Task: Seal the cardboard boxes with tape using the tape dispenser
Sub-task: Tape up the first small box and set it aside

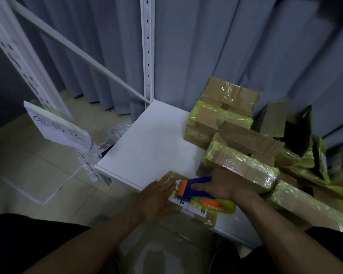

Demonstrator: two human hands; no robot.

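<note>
Though dim, box [188,209] half beneath tape dispenser [196,180].

Blue-orange tape dispenser [198,191] atop small yellow-taped cardboard box [196,209] at shelf edge

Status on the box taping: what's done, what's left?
Done: several boxes piled on the right already carry yellow-green tape. In hand: left hand presses flat on a small box while right hand grips the tape dispenser on top of it. Left: finishing this one, plus at least one open box with flaps up at the back right.
</note>
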